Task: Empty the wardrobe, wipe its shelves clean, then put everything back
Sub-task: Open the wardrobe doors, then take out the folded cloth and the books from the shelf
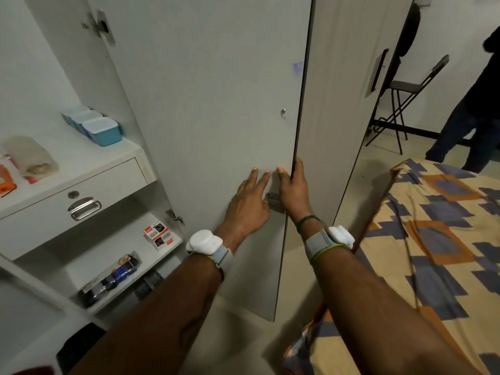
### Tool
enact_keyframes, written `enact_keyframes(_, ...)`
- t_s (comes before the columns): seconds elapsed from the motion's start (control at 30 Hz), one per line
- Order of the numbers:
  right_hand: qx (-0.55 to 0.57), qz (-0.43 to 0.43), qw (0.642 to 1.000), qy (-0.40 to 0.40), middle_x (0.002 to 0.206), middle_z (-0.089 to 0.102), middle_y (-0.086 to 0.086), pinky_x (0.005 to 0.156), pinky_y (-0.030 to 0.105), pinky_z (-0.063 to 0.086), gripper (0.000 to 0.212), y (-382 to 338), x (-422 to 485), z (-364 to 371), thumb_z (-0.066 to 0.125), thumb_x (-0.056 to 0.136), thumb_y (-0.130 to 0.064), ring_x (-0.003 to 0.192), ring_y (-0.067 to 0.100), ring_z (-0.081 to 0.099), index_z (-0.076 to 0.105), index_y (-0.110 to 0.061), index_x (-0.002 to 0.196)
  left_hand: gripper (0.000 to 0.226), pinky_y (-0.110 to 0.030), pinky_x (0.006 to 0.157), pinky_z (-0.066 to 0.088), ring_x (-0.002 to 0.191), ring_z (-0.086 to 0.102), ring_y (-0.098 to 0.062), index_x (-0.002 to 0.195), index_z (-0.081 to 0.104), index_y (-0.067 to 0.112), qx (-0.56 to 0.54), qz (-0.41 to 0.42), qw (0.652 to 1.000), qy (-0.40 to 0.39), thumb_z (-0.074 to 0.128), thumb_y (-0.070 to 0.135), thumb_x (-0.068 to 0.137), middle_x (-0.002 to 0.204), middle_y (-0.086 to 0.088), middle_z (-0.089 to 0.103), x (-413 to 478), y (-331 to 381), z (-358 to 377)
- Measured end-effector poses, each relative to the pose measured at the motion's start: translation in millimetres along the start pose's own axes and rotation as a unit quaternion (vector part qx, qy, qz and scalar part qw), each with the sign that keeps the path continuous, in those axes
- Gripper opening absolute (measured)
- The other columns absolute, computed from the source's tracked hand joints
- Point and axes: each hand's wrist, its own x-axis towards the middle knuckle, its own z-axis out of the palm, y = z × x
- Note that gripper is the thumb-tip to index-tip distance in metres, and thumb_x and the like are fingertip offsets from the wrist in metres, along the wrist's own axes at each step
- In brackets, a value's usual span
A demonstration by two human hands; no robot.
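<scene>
Two hands on the wardrobe door (211, 104). Left hand (250, 197): released, fingers straight and spread, flat against the door's inner face, holding nothing. Right hand (293, 190): grasping the door's free edge, thumb on the inner face, fingers wrapped round to the far side.

A small metal fitting (274, 202) sits on the door between the hands. It is partly hidden, possibly a latch. The lock cylinder (283, 112) is higher up, near the same edge. Each wrist has a grey strap with a white pod (204, 241). The right wrist also wears a green band (307, 221).

The door stands open, hinged off the wardrobe (92, 77) side panel, and the wardrobe is loaded.
- Upper shelf (81, 155): three blue tubs (102, 129) in a row, plus a rolled cloth (29, 155).
- Below the shelf: a drawer (108, 190), closed, with a metal handle.
- Lower shelf: small red-and-white boxes (159, 236) near the bottom hinge, dark packs (108, 280) toward the front.

Right of the door is a bed (433, 239) with a sheet in orange, blue and cream blocks, close by the right forearm. Beyond it are a black folding chair (411, 96) and another person (476, 104) in dark clothes at the frame edge.
</scene>
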Motion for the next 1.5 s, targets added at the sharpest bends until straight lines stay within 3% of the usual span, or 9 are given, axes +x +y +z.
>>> enact_keyframes(0.1,-0.102,0.025,0.994,0.037,0.153,0.044,0.002,0.117,0.044,0.034,0.057,11.2,-17.9,7.4,0.046,0.104,-0.041,0.139,0.020,0.042,0.031,-0.017,0.153,0.074,-0.042,0.120,0.026,0.154,0.012,-0.021,0.160,0.012,0.037,-0.005,-0.006,1.000,-0.004,0.050,0.020,0.099,0.169,0.008,0.001,-3.1,-6.6,-0.8)
enact_keyframes(0.2,-0.202,0.081,0.972,0.089,0.168,0.005,0.010,0.124,0.049,0.010,0.082,17.0,-63.3,23.5,0.051,0.099,-0.032,0.154,0.028,0.007,0.002,-0.011,0.160,0.072,-0.039,0.120,0.025,0.154,0.012,-0.019,0.160,0.014,0.036,-0.016,-0.026,1.000,0.000,0.049,0.022,0.100,0.169,0.007,0.003,-14.5,-23.8,-2.1)
enact_keyframes(0.33,-0.249,0.078,0.965,-0.021,0.167,-0.008,0.014,0.122,0.051,0.004,0.092,28.4,-131.3,55.2,0.057,0.090,-0.022,0.153,0.032,-0.003,-0.002,-0.010,0.159,0.067,-0.044,0.122,0.027,0.152,0.020,-0.023,0.159,0.025,0.029,-0.041,-0.083,0.996,0.016,0.053,0.020,0.098,0.168,0.000,0.016,-54.1,-73.0,0.1)
enact_keyframes(0.5,-0.276,0.079,0.933,-0.219,0.164,0.015,0.014,0.122,0.050,0.018,0.070,48.1,-176.0,98.7,0.055,0.093,-0.024,0.150,0.033,0.013,0.025,-0.012,0.156,0.056,-0.034,0.123,0.020,0.150,0.026,-0.020,0.154,0.036,0.027,-0.046,-0.237,0.970,-0.004,0.053,0.025,0.101,0.164,0.000,0.027,-145.3,-140.8,2.0)
enact_keyframes(0.63,-0.232,0.049,0.892,-0.385,0.140,0.056,0.008,0.113,0.037,0.037,0.036,40.9,-208.5,148.2,0.056,0.095,-0.019,0.133,0.028,0.046,0.063,-0.014,0.130,0.040,-0.026,0.109,0.036,0.127,0.053,-0.026,0.137,0.055,0.013,-0.070,-0.338,0.938,0.019,0.058,0.019,0.098,0.139,-0.009,0.055,-229.3,-184.3,-19.5)
enact_keyframes(0.9,-0.214,-0.062,0.814,-0.537,0.119,0.070,0.010,0.091,0.028,0.047,0.026,-11.1,-285.4,256.0,0.056,0.096,-0.014,0.110,0.027,0.064,0.072,-0.010,0.117,0.027,-0.019,0.095,0.039,0.116,0.058,-0.019,0.123,0.067,0.011,-0.047,-0.476,0.871,0.109,0.055,0.017,0.100,0.125,-0.004,0.063,-369.8,-243.1,-82.4)
enact_keyframes(1.07,-0.202,-0.120,0.798,-0.555,0.114,0.072,0.010,0.089,0.028,0.049,0.027,-53.1,-312.6,328.2,0.057,0.095,-0.015,0.106,0.027,0.066,0.072,-0.012,0.117,0.026,-0.025,0.087,0.050,0.096,0.062,-0.012,0.116,0.071,0.014,-0.048,-0.497,0.847,0.182,0.051,0.016,0.099,0.115,-0.002,0.068,-420.9,-288.0,-136.3)
enact_keyframes(1.27,-0.187,-0.150,0.803,-0.546,0.106,0.073,0.009,0.086,0.035,0.054,0.022,-115.9,-338.9,427.1,0.054,0.095,-0.016,0.100,0.028,0.067,0.073,-0.012,0.104,0.027,-0.023,0.104,0.040,0.119,0.056,-0.014,0.120,0.069,0.016,-0.062,-0.495,0.836,0.227,0.050,0.019,0.100,0.130,0.000,0.061,-458.8,-362.0,-209.0)
enact_keyframes(1.5,-0.139,-0.147,0.830,-0.520,0.108,0.073,0.004,0.086,0.025,0.049,0.019,-183.4,-363.9,533.3,0.057,0.093,-0.016,0.101,0.024,0.066,0.074,-0.014,0.102,0.019,-0.022,0.101,0.041,0.113,0.061,-0.017,0.112,0.071,0.014,-0.014,-0.462,0.837,0.294,0.058,0.015,0.099,0.121,-0.002,0.066,-487.5,-442.1,-315.2)
